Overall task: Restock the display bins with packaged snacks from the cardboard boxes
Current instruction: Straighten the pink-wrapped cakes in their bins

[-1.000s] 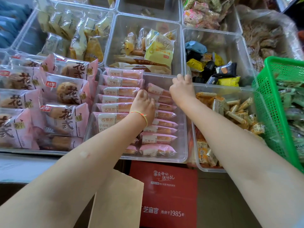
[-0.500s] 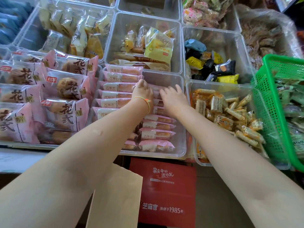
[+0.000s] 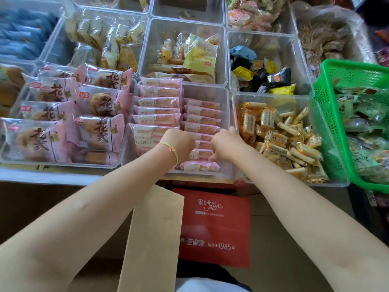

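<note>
A clear display bin (image 3: 228,106) holds two rows of pink snack packs (image 3: 160,102). Both my hands are inside it, at the near end of the right row. My left hand (image 3: 179,142), with a thread bracelet on its wrist, bends down against the left ends of those packs, and its fingers are hidden under its back. My right hand (image 3: 225,144) curls its fingers onto the right ends of the nearest packs (image 3: 200,153). Below the shelf edge a brown cardboard flap (image 3: 153,228) lies beside a red box (image 3: 214,226).
Left of the bin lie big pink pastry packs (image 3: 101,102). On the right is a bin of orange wrapped sticks (image 3: 273,131), then a green mesh basket (image 3: 328,114). Behind are bins of yellow cake packs (image 3: 197,57) and dark and yellow candies (image 3: 263,74).
Both hands have drawn back from the far end of the pink-pack bin to its near end, along the right row. The right hand came off the far rim.
</note>
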Motion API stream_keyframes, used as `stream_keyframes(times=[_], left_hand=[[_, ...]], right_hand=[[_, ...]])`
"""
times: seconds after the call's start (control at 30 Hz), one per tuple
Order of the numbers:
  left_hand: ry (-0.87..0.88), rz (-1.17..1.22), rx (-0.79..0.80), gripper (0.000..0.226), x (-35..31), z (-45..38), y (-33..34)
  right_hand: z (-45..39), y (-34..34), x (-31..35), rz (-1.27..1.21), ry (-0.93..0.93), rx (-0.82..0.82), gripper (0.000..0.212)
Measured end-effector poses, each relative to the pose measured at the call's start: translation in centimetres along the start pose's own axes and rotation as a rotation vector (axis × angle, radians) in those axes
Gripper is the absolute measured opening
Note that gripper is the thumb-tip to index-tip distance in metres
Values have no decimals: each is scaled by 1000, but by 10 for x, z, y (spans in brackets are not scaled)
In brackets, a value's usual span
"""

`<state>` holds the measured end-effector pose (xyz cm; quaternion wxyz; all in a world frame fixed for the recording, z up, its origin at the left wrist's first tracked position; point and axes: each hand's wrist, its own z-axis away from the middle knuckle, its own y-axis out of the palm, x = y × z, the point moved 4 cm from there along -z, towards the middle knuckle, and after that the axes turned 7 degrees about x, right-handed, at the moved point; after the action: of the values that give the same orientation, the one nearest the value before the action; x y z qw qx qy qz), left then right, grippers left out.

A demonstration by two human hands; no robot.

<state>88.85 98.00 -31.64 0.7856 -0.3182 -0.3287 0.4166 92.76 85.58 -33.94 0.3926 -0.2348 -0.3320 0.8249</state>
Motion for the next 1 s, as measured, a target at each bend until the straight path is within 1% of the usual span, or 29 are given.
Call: stream_keyframes(times=[0.03, 0.1, 0.17, 0.27, 0.33, 0.47, 0.6, 0.83, 1.0], left_hand=[[-30, 4, 67, 12, -2, 4, 6], [-70, -3, 105, 22, -7, 6, 17], [-84, 14, 97, 28, -13, 6, 23], [-93, 68, 98, 28, -12, 5, 25], [-82, 79, 92, 28, -10, 4, 27], [-113, 127, 66, 24, -1, 5, 34], [-136, 113, 47, 19, 4, 8, 37], [-124, 125, 39, 21, 3, 12, 37], [-131, 75, 99, 21, -2, 7, 28]], right_hand=[[5, 3, 4, 52, -8, 14, 31], [12, 10, 12, 123, -31, -15, 21], [16, 18, 19, 175, -29, -28, 20], [17, 21, 24, 197, -16, -39, 24], [19, 21, 23, 201, -26, -63, 22], [31, 21, 15, 289, -68, -176, 24], [40, 20, 16, 383, -114, -211, 25], [42, 17, 20, 367, -100, -165, 23], [41, 7, 34, 519, -84, -39, 26]])
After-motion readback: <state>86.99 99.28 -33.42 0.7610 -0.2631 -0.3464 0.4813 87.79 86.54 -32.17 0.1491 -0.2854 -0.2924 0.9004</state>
